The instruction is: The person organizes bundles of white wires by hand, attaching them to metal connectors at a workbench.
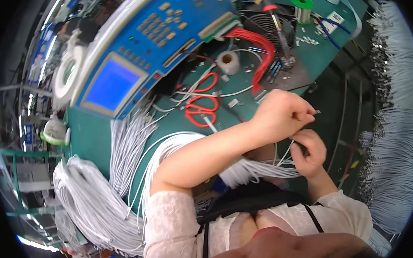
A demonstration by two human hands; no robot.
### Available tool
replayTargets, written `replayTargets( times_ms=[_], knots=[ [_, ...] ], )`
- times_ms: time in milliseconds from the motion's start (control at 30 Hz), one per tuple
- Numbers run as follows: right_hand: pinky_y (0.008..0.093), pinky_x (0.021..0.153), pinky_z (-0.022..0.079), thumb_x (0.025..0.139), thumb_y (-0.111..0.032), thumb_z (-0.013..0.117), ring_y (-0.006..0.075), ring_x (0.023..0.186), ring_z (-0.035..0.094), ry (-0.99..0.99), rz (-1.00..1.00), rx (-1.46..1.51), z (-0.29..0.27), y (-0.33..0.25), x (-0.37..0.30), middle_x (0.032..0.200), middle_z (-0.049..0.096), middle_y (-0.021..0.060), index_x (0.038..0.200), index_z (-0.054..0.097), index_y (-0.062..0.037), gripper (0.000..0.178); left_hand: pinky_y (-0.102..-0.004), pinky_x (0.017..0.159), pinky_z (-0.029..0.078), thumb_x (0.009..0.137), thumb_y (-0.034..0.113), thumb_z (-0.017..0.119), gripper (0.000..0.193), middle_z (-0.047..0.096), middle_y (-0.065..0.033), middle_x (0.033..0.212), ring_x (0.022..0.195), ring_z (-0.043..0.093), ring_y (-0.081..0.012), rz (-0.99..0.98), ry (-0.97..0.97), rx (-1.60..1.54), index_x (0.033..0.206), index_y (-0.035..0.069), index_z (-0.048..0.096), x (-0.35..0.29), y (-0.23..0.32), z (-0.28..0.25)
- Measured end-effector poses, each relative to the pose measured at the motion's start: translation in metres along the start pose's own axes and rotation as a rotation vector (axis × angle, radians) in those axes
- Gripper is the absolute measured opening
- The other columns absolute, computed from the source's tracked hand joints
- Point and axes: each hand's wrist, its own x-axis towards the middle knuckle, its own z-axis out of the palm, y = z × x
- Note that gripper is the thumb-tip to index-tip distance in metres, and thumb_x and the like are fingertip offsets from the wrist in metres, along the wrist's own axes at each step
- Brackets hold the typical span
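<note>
My left hand (285, 112) reaches across from the left, its fingers pinched together. A small silvery piece (317, 112) pokes out at its fingertips; whether it is joined to a cable cannot be seen. Just below, my right hand (311, 154) is closed with thumb and fingers on a thin white cable (290, 148). Under both hands, a bundle of white cables (251, 172) lies across my lap, its ends pointing right. More white cables loop behind my left forearm, partly hidden by it.
A blue tester (163, 31) with a lit screen stands at the table's left. Red-handled scissors (201, 110), a white roll (228, 62), a red ribbon of wires (265, 52), a soldering iron (280, 27), a solder spool (301, 7) and blue-handled pliers (330, 35) lie beyond. White cables hang at right (398, 117).
</note>
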Motion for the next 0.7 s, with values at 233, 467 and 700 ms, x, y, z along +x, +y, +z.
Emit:
replayTargets(
  times_ms=[233,467,700],
  knots=[
    [0.0348,0.089,0.037,0.060,-0.006,0.064,0.0274,0.102,0.052,-0.529,0.406,0.545,0.067,-0.020,-0.021,0.109,0.053,0.0135,0.116,0.044,0.0009,0.060,-0.0309,0.056,0.047,0.062,0.010,0.069,0.015,0.063,-0.0075,0.075,0.066,0.061,-0.0225,0.299,-0.004,0.233,0.060,0.004,0.055,-0.027,0.031,-0.025],
    [0.0334,0.089,0.038,0.059,-0.009,0.069,0.0231,0.102,0.052,-0.659,0.428,0.439,0.109,-0.056,-0.029,0.109,0.052,0.0138,0.120,0.040,0.0002,0.068,-0.0367,0.082,0.041,0.058,0.009,0.069,0.038,0.053,-0.0106,0.112,0.101,0.050,-0.0312,0.019,-0.175,0.551,0.093,0.009,0.055,-0.129,0.104,-0.106],
    [0.0308,0.083,0.042,0.062,-0.008,0.069,0.0176,0.097,0.053,-0.628,0.319,0.455,0.103,-0.099,-0.038,0.106,0.054,0.0119,0.120,0.039,-0.0001,0.066,-0.0581,0.095,0.020,0.070,0.014,0.059,0.030,0.050,-0.0070,0.117,0.110,0.045,-0.0274,-0.082,0.182,1.382,0.098,0.020,0.051,-0.246,0.084,-0.087]
  ],
)
